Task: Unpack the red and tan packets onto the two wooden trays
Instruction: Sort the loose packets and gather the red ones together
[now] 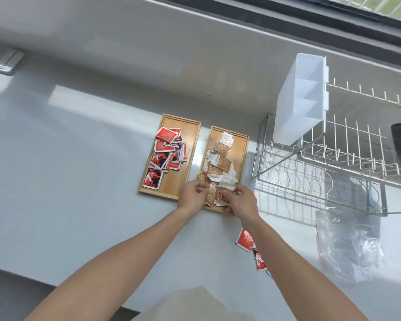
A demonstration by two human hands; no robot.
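Two wooden trays lie side by side on the white counter. The left tray [190, 144] carries a pile of red packets [166, 154]. The right tray [242, 154] carries tan packets [221, 163] strewn along its length. My left hand [192, 195] and my right hand [242, 201] meet at the near end of the right tray, both with fingers closed on tan packets [218, 195] there. Two loose red packets [244, 239] lie on the counter under my right forearm, partly hidden by it.
A wire dish rack [333, 158] with a white plastic caddy [299, 98] stands to the right of the trays. A crumpled clear plastic bag [347, 246] lies on the counter in front of the rack. The counter's near edge runs across the lower left.
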